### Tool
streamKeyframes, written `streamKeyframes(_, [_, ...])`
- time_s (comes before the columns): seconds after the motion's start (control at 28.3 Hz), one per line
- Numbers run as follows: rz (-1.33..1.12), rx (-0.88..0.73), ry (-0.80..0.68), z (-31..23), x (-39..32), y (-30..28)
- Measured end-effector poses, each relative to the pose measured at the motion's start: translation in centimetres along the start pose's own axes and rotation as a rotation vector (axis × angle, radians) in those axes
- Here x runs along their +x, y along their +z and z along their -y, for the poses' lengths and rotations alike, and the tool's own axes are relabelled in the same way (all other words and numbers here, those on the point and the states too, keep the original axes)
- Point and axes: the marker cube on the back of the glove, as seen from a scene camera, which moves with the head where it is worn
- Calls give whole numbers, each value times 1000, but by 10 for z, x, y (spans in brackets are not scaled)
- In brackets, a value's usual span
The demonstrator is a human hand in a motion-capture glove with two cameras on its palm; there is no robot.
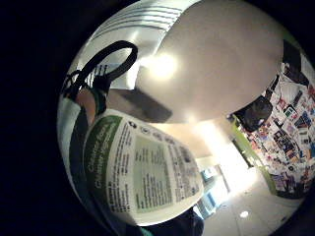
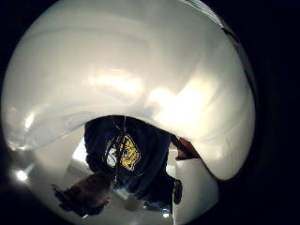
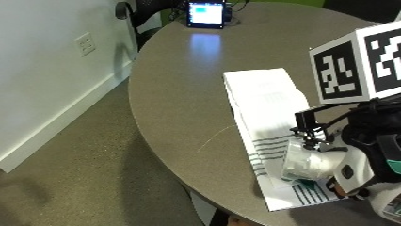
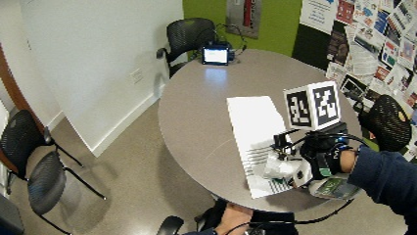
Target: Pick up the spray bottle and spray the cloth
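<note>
Outside view: a round grey table [image 3: 181, 94] stands near a white wall, a small lit screen [image 3: 206, 14] at its far edge. The gloved right hand [image 3: 363, 150] grips the spray bottle [image 3: 307, 165], tipped sideways just over the striped white cloth [image 3: 266, 108]. The bottle's nozzle is hard to make out.

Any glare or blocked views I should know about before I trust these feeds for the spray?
Thumb side palm view: the spray bottle fills most of the picture with bright glare, cloth unseen. Little finger side palm view: the bottle's label is close, a ceiling light flares above. Outside view: the right hand and bottle sit over the striped end of the cloth; the table reflects the small screen.
</note>
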Motion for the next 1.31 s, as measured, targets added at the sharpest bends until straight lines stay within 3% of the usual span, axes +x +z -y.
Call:
streamKeyframes(0.6, [-146, -89, 23, 7, -5, 8])
streamKeyframes(1.31, [-130, -104, 39, 7, -3, 16])
